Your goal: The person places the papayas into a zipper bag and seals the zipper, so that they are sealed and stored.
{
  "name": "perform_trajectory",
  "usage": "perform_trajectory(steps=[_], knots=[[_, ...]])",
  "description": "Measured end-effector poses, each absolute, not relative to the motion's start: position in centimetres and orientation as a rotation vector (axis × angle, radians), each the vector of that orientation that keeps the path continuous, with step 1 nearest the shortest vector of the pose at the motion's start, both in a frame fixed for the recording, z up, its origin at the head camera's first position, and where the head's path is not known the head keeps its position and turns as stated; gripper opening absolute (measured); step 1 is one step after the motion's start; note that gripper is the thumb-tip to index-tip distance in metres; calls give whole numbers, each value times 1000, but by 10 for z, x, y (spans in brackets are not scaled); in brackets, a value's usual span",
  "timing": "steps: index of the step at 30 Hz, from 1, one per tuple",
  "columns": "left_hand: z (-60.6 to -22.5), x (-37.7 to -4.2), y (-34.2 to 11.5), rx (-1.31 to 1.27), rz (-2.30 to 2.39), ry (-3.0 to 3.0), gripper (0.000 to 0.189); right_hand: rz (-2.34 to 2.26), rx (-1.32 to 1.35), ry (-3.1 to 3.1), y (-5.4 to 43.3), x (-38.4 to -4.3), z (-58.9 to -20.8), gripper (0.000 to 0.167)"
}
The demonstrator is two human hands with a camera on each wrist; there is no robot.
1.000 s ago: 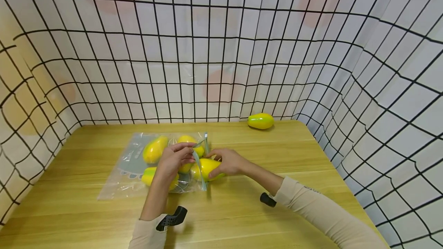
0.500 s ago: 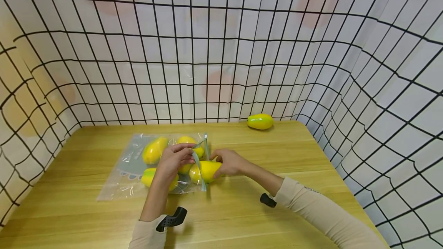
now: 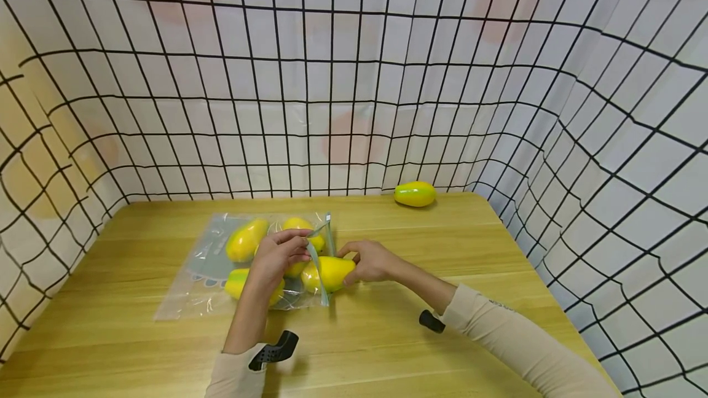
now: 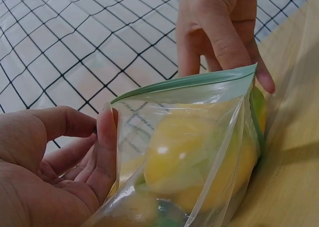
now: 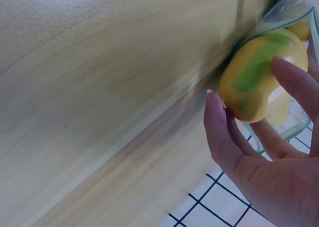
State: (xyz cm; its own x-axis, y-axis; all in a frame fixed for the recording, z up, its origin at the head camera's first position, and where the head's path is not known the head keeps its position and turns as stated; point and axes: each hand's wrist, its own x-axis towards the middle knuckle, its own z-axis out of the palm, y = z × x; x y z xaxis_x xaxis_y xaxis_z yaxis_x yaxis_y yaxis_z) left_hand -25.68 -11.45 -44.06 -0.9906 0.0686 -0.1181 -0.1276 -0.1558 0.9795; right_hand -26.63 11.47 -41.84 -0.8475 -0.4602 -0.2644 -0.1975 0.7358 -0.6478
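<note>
A clear zip bag (image 3: 201, 263) with a green zip edge lies on the table, its mouth gaping to the right. Several yellow-green mangoes show inside it, one of them a mango (image 3: 243, 241) at the back left. At the near side of the mouth, my left hand (image 3: 276, 257) pinches the bag's rim, seen closely in the left wrist view. A glossy mango (image 3: 334, 272) lies partly through the opening, its outer end sticking out. Around that end curl the fingers of my right hand (image 3: 373, 261); in the right wrist view they surround the mango's green-streaked tip (image 5: 254, 72).
Another mango (image 3: 415, 194) lies at the table's back edge, right of the middle. A black wire grid (image 3: 354, 103) backed by pale sheeting borders the wooden table (image 3: 387, 336) on the back and both sides.
The mango at the bag's mouth has slid slightly left, further into the bag. My right hand has shifted back toward its outer end. My left hand stays at the rim.
</note>
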Motion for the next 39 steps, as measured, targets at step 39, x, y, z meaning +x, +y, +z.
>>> perform_trajectory(steps=[39], knots=[[-439,-257,-116,-36,2358,1847,33,-1102,-475,2296,100,-264,-421,56]])
